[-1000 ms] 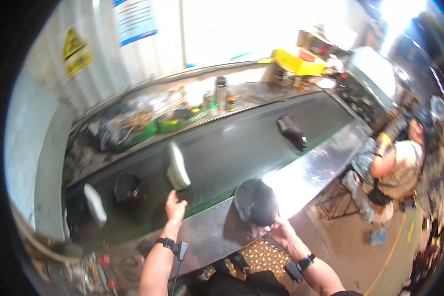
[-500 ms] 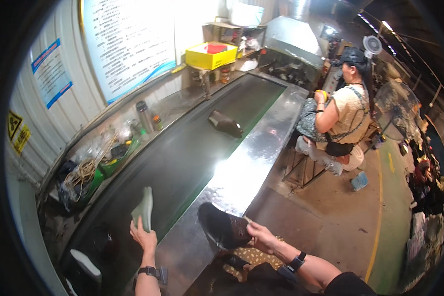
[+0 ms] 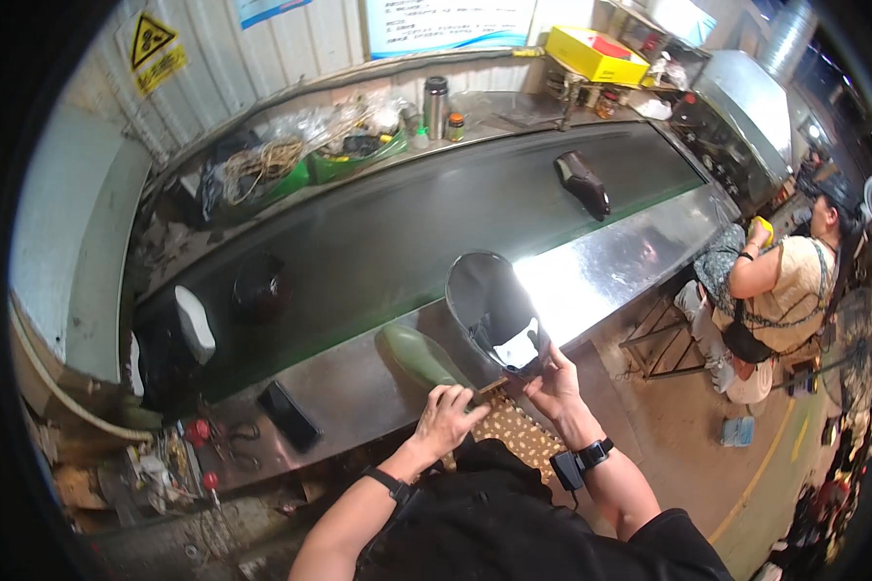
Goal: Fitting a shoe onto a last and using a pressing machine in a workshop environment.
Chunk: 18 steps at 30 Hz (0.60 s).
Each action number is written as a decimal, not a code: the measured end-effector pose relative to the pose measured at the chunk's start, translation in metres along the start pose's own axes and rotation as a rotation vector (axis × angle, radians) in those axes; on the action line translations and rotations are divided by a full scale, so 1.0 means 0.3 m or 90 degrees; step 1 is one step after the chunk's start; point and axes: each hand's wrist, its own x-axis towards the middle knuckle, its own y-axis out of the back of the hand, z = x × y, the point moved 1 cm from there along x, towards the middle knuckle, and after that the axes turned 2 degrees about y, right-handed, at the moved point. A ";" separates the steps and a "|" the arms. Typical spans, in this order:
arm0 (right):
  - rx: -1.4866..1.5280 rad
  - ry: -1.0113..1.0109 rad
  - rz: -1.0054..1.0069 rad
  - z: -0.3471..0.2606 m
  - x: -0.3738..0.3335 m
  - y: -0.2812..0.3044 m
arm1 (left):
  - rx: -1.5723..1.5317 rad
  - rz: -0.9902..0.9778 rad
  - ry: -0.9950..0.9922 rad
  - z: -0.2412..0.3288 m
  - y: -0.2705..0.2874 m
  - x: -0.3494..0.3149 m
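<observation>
My left hand (image 3: 449, 422) is closed round the near end of a smooth green shoe last (image 3: 417, 354), which lies low over the metal ledge. Beside it, my right hand (image 3: 554, 389) grips the near edge of a dark shoe upper (image 3: 463, 292). The upper's wide opening faces up, and a whitish patch shows inside it. Last and upper are close together; whether they touch I cannot tell. Part of my left fingers is hidden behind the last and the hand itself.
A dark conveyor belt (image 3: 378, 247) carries a brown shoe (image 3: 583, 184) and a white-soled piece (image 3: 195, 324). On the metal ledge (image 3: 344, 373) lie a black flat rectangular object (image 3: 291, 416) and red-handled tools (image 3: 200, 433). A seated person (image 3: 785, 261) holds something yellow at right.
My left hand has brought the green last from over the belt to beside the upper. The upper has turned so its opening shows. My view has swung left.
</observation>
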 end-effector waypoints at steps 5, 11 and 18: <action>-0.472 0.298 -0.127 0.004 -0.116 -0.111 | -0.972 0.251 0.622 -0.143 0.127 0.115; -1.277 0.640 -0.543 0.185 -0.224 -0.012 | -1.209 0.028 0.873 -0.464 0.140 0.044; -1.223 0.707 -0.420 0.318 -0.114 0.057 | -0.450 0.144 0.847 -0.576 0.028 0.104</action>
